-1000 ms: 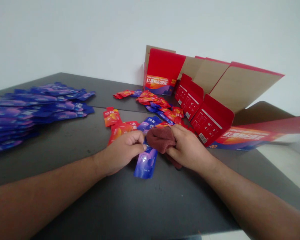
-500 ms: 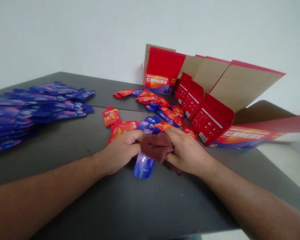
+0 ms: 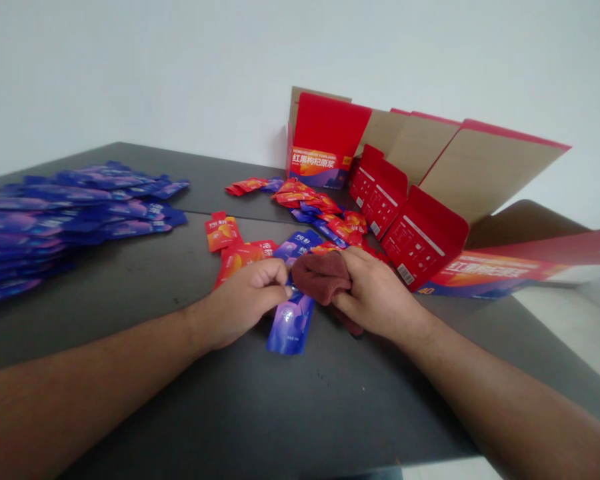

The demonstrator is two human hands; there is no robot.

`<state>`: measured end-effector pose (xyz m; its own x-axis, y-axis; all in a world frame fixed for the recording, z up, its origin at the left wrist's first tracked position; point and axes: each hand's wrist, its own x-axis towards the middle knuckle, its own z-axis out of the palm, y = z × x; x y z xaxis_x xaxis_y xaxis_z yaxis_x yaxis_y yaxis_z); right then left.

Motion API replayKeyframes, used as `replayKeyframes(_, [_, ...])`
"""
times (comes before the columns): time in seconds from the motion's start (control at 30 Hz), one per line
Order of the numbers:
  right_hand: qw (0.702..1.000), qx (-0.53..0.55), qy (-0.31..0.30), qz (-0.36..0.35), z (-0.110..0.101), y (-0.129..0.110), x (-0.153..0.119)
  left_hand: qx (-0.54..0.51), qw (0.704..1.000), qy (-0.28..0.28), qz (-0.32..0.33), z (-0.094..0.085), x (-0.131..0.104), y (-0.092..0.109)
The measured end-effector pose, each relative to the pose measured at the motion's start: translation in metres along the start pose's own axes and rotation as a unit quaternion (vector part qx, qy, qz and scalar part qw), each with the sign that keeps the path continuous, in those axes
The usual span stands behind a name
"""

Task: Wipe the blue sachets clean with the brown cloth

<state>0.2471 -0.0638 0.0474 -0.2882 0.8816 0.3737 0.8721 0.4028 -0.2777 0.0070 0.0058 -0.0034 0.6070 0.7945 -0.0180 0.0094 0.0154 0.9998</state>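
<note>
My right hand (image 3: 377, 287) grips a folded brown cloth (image 3: 320, 277) above the middle of the table. Pinched by the fingers of my left hand (image 3: 250, 297) is a blue-purple sachet (image 3: 290, 330), its lower part hanging toward me and its top partly covered by the fingers and cloth. Right behind the hands lie red-orange sachets (image 3: 245, 257) and another blue sachet (image 3: 297, 245). A looser heap of mixed red and blue sachets (image 3: 330, 217) lies farther back.
On the left, a large stack of blue sachets (image 3: 80, 207) spreads over the dark table (image 3: 260, 413). Several open red cartons (image 3: 425, 233) with raised flaps stand along the right and back. A white wall (image 3: 180, 73) rises behind the table.
My right hand has shifted slightly right and up with the cloth, away from my left fingers. More of the held blue sachet now shows; my left hand has hardly moved.
</note>
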Motion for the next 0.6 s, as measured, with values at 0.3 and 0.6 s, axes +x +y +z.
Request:
replayKeyframes(0.3, [1.0, -0.005, -0.004, 0.004, 0.0004, -0.0011, -0.0001, -0.009, 1.0, 0.004, -0.01, 0.0008, -0.0008, 0.0015])
replayKeyframes(0.6, [1.0, 0.007, -0.024, -0.005, 0.0003, -0.0033, -0.0002, -0.019, 1.0, -0.012, -0.006, 0.0011, -0.0001, 0.002])
